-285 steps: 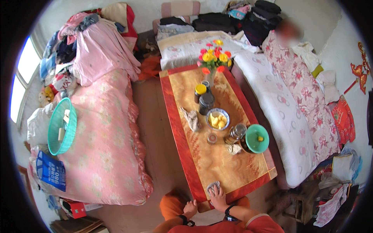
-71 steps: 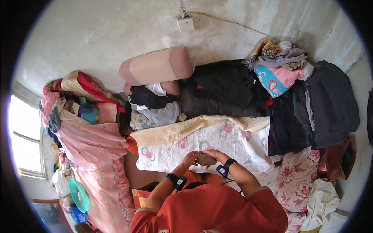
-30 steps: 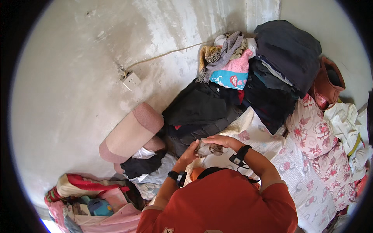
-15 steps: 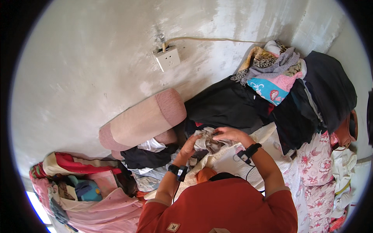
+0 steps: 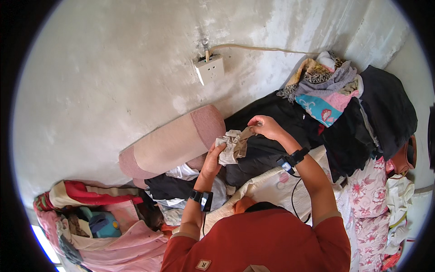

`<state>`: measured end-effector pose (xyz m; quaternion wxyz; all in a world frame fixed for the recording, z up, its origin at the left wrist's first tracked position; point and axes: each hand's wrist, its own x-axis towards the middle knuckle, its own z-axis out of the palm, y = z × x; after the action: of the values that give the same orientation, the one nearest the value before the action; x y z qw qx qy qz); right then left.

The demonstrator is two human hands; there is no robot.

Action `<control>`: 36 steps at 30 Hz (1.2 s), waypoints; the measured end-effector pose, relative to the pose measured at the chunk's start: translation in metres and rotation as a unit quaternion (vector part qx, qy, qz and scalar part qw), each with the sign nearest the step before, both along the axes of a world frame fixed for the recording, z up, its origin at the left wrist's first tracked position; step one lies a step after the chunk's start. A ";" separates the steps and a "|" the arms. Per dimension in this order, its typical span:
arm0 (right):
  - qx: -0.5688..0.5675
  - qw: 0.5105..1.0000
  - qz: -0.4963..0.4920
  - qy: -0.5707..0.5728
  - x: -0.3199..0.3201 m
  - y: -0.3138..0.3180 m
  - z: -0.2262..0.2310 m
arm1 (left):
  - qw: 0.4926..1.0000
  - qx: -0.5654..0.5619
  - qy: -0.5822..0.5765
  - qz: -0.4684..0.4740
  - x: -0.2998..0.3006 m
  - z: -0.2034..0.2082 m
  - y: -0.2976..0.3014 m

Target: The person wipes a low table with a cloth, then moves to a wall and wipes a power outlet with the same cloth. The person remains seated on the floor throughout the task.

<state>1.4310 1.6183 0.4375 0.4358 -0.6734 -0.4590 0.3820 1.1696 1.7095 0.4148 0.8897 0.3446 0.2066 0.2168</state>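
A crumpled beige-and-white piece of cloth hangs between my two hands above the bed; its exact kind I cannot make out. My left hand grips its left side with the thumb on top. Higher and to the right, my right hand pinches a pulled-out corner of it. Behind the cloth lies a black garment, spread over the bed. A pink-and-beige bolster rests against the wall just left of my left hand.
Dark clothes and a pile of scarves fill the far right. Flowered pink cushions line the right side. At the lower left lies a pink blanket with a blue item. A socket with a cord sits on the wall.
My right hand has moved up and away from my left, drawing out a corner of the cloth. Both hands and the cloth are raised slightly. The cloth was bunched lower before.
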 end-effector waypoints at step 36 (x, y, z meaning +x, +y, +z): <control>0.011 0.985 -0.148 0.091 -0.040 0.072 -0.065 | 0.992 0.052 0.021 -0.113 -0.016 -0.028 0.126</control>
<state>1.3907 1.6901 0.3724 0.5344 -0.6917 -0.3171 0.3680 1.1531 1.8352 0.3865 0.8849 0.4158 0.1739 0.1177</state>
